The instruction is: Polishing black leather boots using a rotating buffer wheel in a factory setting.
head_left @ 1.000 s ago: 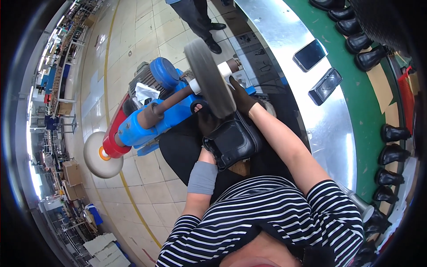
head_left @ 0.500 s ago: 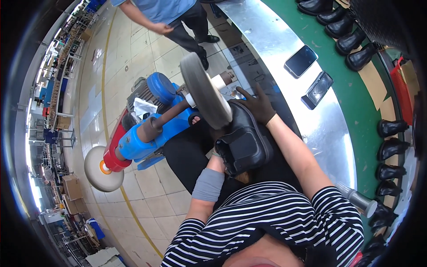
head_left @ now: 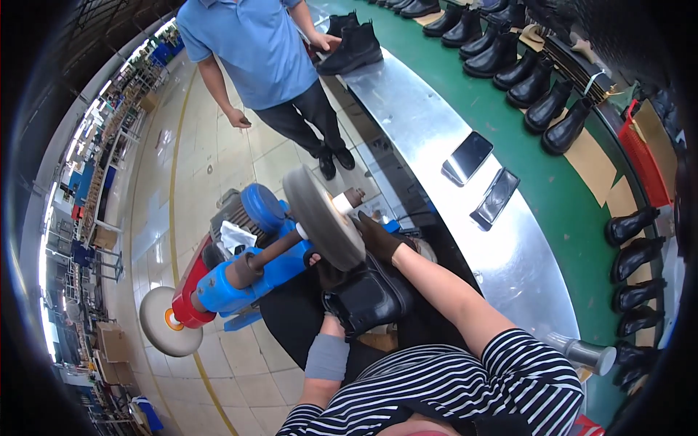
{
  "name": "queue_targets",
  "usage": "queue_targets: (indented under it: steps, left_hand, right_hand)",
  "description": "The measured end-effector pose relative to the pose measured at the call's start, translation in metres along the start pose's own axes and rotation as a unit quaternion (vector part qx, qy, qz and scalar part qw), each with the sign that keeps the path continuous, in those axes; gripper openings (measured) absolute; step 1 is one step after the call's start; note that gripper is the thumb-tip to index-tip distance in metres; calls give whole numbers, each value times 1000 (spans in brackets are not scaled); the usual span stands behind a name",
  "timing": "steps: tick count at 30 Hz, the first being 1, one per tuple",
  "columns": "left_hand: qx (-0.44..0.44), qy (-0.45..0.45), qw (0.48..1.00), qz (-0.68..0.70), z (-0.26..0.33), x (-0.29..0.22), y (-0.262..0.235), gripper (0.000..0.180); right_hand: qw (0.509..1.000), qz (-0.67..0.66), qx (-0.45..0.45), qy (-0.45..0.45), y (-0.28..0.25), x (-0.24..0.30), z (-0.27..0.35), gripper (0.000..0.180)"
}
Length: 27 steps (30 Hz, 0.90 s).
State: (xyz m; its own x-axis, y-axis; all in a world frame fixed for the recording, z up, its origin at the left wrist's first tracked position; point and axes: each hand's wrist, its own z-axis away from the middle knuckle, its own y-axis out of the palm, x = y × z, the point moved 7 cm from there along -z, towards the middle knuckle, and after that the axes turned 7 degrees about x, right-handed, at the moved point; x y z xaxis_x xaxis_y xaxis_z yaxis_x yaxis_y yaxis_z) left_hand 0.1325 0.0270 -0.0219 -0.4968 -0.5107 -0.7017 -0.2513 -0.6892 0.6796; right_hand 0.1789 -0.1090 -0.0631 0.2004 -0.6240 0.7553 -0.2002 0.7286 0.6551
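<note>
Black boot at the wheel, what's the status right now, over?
Both hands on the black boot: right hand gloved at the top, left hand largely hidden. Boot against grey buffing wheel. Co-worker stands beyond the machine.

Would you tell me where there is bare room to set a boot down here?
The steel counter is bare below the two phones. The green belt is lined with boots; the buffing wheel is crowded by both hands.

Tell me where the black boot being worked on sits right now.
In the head view, the black boot sits just below centre, held between the left hand and gloved right hand, pressed against the underside of the grey buffing wheel.
</note>
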Motion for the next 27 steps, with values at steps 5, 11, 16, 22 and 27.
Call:
queue_targets:
  steps: [5, 11, 16, 22, 27]
  left_hand:
    - [15, -9, 1000, -10, 9, 24, 11, 36]
    - [30, -16, 999, -15, 11, 22, 16, 35]
    - [40, -23, 999, -12, 20, 5, 22, 35]
    - [48, -77, 996, -23, 33, 28, 11, 35]
    - [3, -234, 972, 31, -9, 88, -33, 35]
  right_hand:
    - [964, -218, -22, 149, 9, 19, 49, 94]
    - [954, -296, -10, 41, -10, 30, 49, 90]
    - [989, -95, -87, 68, -9, 11, 19, 77]
    - [991, 133, -7, 18, 22, 3, 51, 63]
    - [886, 456, 34, 81, 68, 41, 163, 98]
